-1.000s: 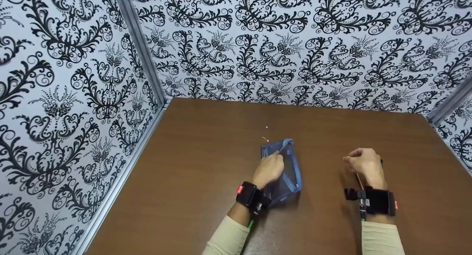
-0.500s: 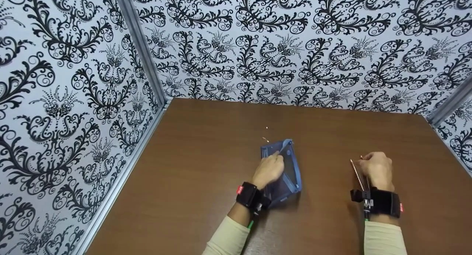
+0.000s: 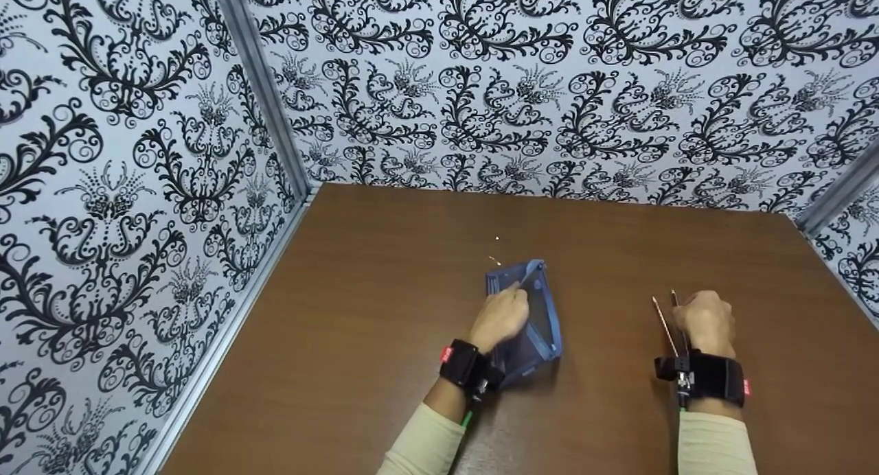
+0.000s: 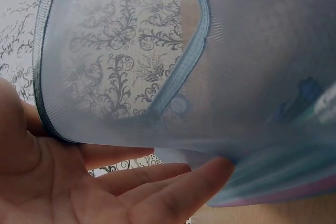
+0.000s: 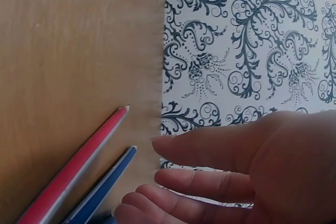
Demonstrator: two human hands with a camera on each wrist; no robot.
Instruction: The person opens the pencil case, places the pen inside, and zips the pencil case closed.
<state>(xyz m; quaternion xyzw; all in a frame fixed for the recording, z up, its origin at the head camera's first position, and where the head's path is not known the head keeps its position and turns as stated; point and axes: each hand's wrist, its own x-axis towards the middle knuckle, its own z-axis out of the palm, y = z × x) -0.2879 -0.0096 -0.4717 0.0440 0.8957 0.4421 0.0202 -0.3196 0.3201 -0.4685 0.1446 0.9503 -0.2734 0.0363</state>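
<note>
Wall panels (image 3: 481, 97), white with black floral scrollwork, meeting at a grey metal corner post (image 3: 266, 84). Table (image 3: 371, 310), brown wood-grain top, set against the panels.

Item: mesh pouch (image 3: 542, 317), translucent blue with blue trim, near the middle of the table, slanted. Left hand (image 3: 503, 317) on its left part, holding it; the pouch edge passes between thumb and fingers, the lower fingers extended under the mesh.

Items: red pencil (image 5: 76, 162) and blue pencil (image 5: 105, 184), side by side, well to the right of the pouch. Right hand (image 3: 706, 318) just beside them; thumb apart from the loosely bent fingers, a narrow gap between, neither pencil in the grasp. Dark blue fragment (image 5: 110, 220) at the fingertips: contact cannot be told.

Also: pale yellow sleeves (image 3: 426, 439), black wrist straps (image 3: 715, 376).
</note>
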